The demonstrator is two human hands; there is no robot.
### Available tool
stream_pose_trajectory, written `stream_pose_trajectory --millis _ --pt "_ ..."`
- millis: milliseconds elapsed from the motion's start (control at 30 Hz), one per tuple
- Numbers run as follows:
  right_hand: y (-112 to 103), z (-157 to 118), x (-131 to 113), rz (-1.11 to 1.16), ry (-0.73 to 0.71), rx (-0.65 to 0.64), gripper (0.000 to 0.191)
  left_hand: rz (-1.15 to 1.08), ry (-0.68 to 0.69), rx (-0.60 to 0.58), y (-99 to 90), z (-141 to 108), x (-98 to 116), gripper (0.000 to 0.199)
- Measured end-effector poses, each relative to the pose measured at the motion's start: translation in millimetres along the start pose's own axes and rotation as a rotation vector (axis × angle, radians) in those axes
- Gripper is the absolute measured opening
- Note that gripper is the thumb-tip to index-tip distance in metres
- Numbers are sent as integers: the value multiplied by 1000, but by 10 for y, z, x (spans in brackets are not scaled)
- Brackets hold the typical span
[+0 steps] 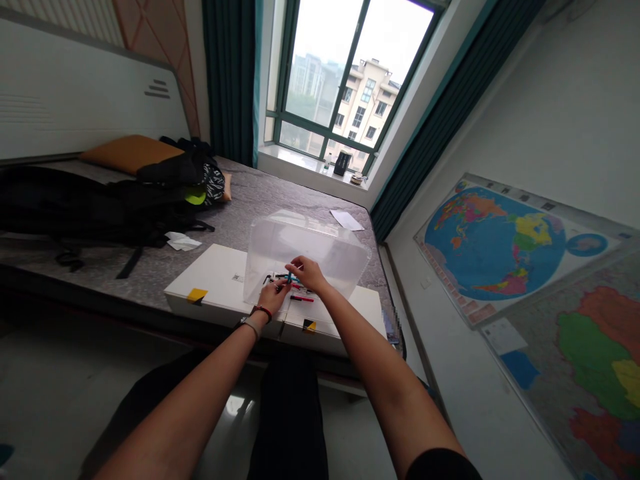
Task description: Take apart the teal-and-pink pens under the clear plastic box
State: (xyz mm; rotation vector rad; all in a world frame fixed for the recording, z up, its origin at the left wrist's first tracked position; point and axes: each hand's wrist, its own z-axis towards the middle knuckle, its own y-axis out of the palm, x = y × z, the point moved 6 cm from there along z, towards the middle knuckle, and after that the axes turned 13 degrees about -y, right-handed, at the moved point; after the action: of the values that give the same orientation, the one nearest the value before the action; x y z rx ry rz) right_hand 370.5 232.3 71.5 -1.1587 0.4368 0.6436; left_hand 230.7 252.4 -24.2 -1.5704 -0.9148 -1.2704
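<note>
Teal stick (289,276), pinched between my right fingertips (295,265), left hand (273,297) curled just beside, contact unclear, clear plastic bin (307,250) behind, red-tipped marker (302,299) below

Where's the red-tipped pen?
In the head view, the red-tipped pen lies on the white box, below the right hand, beside the clear plastic bin.

No words can be read: print on the world map (493,250) at three o'clock is too small, and the label (238,279) on the white box (210,287) at nine o'clock is blurred.
</note>
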Motion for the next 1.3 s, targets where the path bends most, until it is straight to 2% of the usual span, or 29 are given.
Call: stream_pose_trajectory --millis 100,233,300,433,600,700,833,933,1000,1067,1133,1200,1300 --pt "-1 -65 151 -85 96 8 30 -22 -25 -4 -1 -2 4 34" --pt "223 -219 275 -290 83 -270 11 -59 -45 -5 -4 -8 15 33" --pt "320 -279 309 -333 87 -333 6 -74 -53 -11 -2 -12 17 32" --pt "390 -275 324 -375 134 -294 4 -87 -72 -17 6 -13 5 32" --pt "479 -199 291 -440 132 -384 4 -59 -80 -40 24 -2 -13 38" --pt "512 -204 265 -435 102 -398 4 -45 -82 -63 30 -5 -1 40" --pt "471 -263 268 -401 106 -319 6 -39 -82 -77 31 -18 27 40" --pt "350 -297 307 -311 170 -180 10 -25 -73 -85 46 -19 24 41" --pt "248 -304 329 -158 230 -35 12 -10 -70 -78 55 -11 4 42" --pt "170 -298 323 79 267 122 16 11 -77 -61 56 -1 -22 42" --pt "150 -273 280 347 266 224 22 30 -81 -53 57 4 -32 42" --pt "174 -239 215 552 246 255 26 35 -77 -71 67 0 -22 40" --pt "204 -204 146 607 202 259 28 60 -77 -80 67 -6 -5 36"
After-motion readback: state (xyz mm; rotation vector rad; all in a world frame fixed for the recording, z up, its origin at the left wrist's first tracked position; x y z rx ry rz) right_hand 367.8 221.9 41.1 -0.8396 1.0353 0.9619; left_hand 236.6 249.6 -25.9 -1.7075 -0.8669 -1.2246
